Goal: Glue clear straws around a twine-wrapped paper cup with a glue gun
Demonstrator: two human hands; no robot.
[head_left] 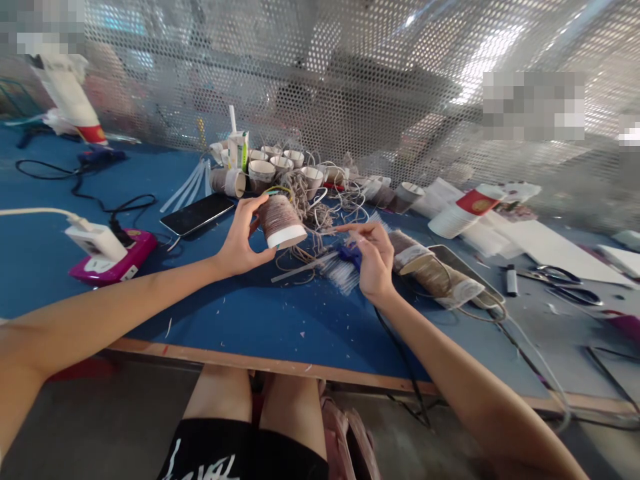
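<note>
My left hand (245, 233) grips a paper cup (283, 220) wound with brown cord, fingers on its top end and thumb at its bare white rim. The cup is tilted, rim down, above the blue table (280, 313). From the cup's side a thin cord (320, 232) runs right to my right hand (373, 257), whose fingers are pinched on it. Behind the cup lies a tangled heap of cord (300, 190). A blue tool (350, 255), partly hidden by my right hand, rests beside clear sticks (340, 275); its kind is unclear.
Several wrapped cups (261, 175) stand at the back, near a phone (197, 215). At left is a magenta power strip (113, 257). To the right lie cord-wrapped cups (430, 270), a stack of paper cups (465, 210) and scissors (563, 277). A perforated metal screen (225, 87) rises behind.
</note>
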